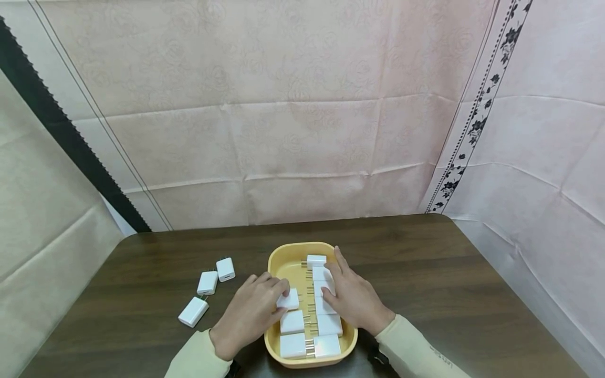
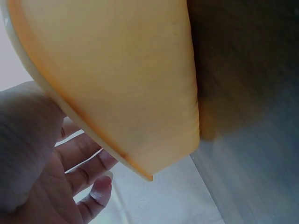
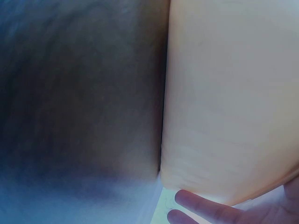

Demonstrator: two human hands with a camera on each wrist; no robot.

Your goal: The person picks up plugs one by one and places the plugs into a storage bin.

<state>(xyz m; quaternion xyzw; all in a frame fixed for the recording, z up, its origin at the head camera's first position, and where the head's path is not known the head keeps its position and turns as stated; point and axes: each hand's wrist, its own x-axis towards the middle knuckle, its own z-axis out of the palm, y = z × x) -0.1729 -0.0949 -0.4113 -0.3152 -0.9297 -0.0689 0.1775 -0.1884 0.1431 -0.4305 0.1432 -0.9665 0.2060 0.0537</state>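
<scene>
A yellow plastic tray [image 1: 279,255] holds two columns of white charger plugs, their metal prongs pointing toward the middle. My left hand [image 1: 252,312] reaches over the tray's left rim and pinches the top charger [image 1: 289,300] of the left column between thumb and fingers. Below it lie two more chargers, one of them a charger [image 1: 292,321] close to my thumb. Over the right column, my right hand [image 1: 359,300] is spread, fingertips at the chargers [image 1: 323,289] and one finger along the tray's right rim. Both wrist views mostly show the tray's outer wall [image 2: 131,84].
Three white chargers lie on the dark wooden table [image 1: 397,247] left of the tray: a near charger [image 1: 193,312], a middle charger [image 1: 207,283] and a far charger [image 1: 225,269]. Pale patterned cloth [image 1: 302,142] hangs behind the table and at both sides.
</scene>
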